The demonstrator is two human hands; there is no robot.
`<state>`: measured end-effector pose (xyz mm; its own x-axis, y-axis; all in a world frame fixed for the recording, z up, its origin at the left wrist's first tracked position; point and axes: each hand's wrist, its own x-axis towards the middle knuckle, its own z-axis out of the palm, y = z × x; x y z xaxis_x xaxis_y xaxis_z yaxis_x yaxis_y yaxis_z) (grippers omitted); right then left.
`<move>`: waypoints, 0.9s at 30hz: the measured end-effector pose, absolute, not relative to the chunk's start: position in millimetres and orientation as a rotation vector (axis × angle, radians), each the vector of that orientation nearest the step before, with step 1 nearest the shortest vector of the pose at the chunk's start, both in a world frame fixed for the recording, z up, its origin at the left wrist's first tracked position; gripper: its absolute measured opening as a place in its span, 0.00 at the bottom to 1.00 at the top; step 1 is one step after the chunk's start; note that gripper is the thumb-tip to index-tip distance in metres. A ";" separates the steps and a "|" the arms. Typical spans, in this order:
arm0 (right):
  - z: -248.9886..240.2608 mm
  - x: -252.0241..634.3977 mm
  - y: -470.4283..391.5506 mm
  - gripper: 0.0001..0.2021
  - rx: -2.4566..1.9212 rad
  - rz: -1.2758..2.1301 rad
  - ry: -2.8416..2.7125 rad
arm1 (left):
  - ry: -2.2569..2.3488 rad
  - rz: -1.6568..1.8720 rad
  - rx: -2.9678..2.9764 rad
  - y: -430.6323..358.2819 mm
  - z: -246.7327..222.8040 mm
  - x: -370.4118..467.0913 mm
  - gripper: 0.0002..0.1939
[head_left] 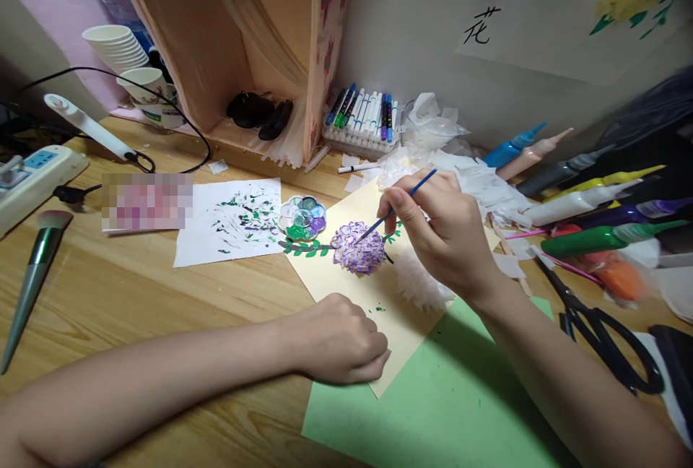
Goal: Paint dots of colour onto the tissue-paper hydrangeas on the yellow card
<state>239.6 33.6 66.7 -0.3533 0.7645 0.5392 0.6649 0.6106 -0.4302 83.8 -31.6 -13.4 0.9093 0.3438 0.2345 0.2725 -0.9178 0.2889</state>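
My right hand pinches a thin blue paintbrush, its tip on a purple-and-white ruffled flower. Painted green leaves spread from the flower over a cream sheet. Beside it, partly behind my right hand, is a white ruffled flower. My left hand rests curled in a fist on the cream sheet's lower edge; its fingers point away, so the inside is hidden. A flower-shaped paint palette with green, purple and white paint stands at the sheet's upper left corner.
Green paper lies under the cream sheet. A paint-smeared white paper and a makeup brush are leftward. Black scissors and paint bottles lie on the right. Behind are markers, paper cups and a box.
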 end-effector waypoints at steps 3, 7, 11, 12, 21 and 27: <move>66.5 239.0 33.5 0.16 -1.113 0.174 -2.142 | 0.463 0.418 2.825 -31.6 -13.7 84.0 0.13; 66.7 238.7 32.8 0.16 -1.077 0.140 -2.121 | 0.462 0.414 2.821 -31.0 -13.6 84.2 0.13; 66.9 239.1 32.8 0.16 -1.064 0.125 -2.143 | 0.462 0.405 2.826 -30.7 -13.3 84.1 0.14; 67.6 239.6 32.7 0.15 -1.061 0.123 -2.146 | 0.464 0.401 2.826 -30.7 -13.3 84.1 0.14; 80.1 246.7 30.4 0.17 -1.048 0.143 -1.957 | 0.453 0.334 2.819 -31.0 -11.0 84.4 0.15; 72.1 242.7 31.8 0.17 -1.050 0.123 -2.080 | 0.465 0.342 2.820 -30.9 -10.5 84.6 0.15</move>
